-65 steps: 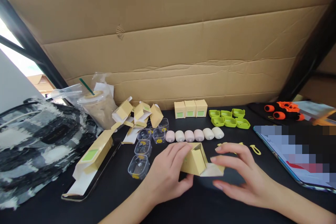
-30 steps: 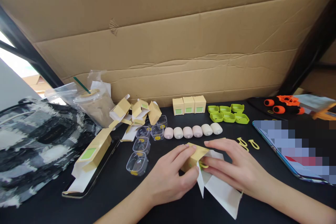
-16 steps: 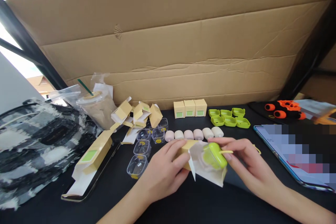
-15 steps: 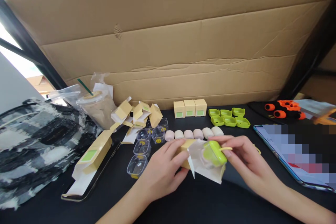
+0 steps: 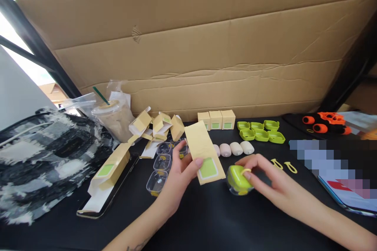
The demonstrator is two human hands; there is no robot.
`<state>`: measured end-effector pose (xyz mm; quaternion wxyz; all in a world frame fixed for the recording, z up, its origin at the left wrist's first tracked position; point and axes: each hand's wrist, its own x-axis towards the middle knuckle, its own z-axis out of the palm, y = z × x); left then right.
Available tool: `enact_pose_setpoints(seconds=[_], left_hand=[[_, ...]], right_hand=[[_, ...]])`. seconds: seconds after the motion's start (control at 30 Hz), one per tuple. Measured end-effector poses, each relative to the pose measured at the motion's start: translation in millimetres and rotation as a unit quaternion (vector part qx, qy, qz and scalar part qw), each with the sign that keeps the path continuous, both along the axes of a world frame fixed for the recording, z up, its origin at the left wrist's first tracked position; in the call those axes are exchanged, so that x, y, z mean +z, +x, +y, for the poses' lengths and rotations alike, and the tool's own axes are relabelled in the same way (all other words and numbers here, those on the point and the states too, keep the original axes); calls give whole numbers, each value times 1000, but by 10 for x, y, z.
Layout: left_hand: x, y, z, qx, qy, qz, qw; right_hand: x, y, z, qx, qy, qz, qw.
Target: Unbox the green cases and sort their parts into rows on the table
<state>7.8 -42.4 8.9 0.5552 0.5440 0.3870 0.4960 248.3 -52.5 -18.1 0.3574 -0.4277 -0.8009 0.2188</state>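
My left hand (image 5: 184, 170) grips a tan cardboard box (image 5: 203, 147) with a green label, held tilted above the table, thumb on its front. Between the fingers of my right hand (image 5: 265, 174) is a small container (image 5: 239, 178) with a green lid, a clear bottom and a yellow loop on top. Beyond my hands runs a row of pale rounded pieces (image 5: 236, 148), partly covered by the box. Clear plastic cups (image 5: 157, 180) with yellow marks stand left of my left hand. Two yellow loops (image 5: 291, 167) lie past my right hand.
Several green lids (image 5: 261, 135) and small tan boxes (image 5: 228, 120) stand at the back. Opened boxes (image 5: 161, 125) are piled left, near an iced drink (image 5: 113, 121). A long opened box (image 5: 110, 168) lies on a black tray. A phone (image 5: 338, 194) and an orange toy car (image 5: 326, 122) are at right.
The green-lidded container has come out of the box and is now apart from it in my right hand. My left hand has turned the box, so its green label shows.
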Motion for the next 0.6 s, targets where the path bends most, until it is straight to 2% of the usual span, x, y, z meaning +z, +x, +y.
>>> enact_pose_setpoints(seconds=[0.07, 0.2, 0.3, 0.37, 0.47, 0.6], left_hand=[[-6, 22, -8, -24, -57, -47, 997], [-2, 50, -39, -58, -98, -109, 987], [48, 72, -65, -45, -129, -135, 981], [97, 94, -85, -29, -152, -143, 978], [157, 137, -120, -22, -167, -147, 975], [163, 200, -157, -49, -167, -157, 972]], right_hand=[[-10, -39, -23, 10, 3, -49, 999], [35, -53, -27, -5, 48, -115, 992], [91, -39, -29, -41, 154, -138, 977], [118, -48, -43, -60, 257, -134, 955], [137, -101, -85, -44, 396, -130, 908], [149, -174, -129, -22, 498, -143, 855]])
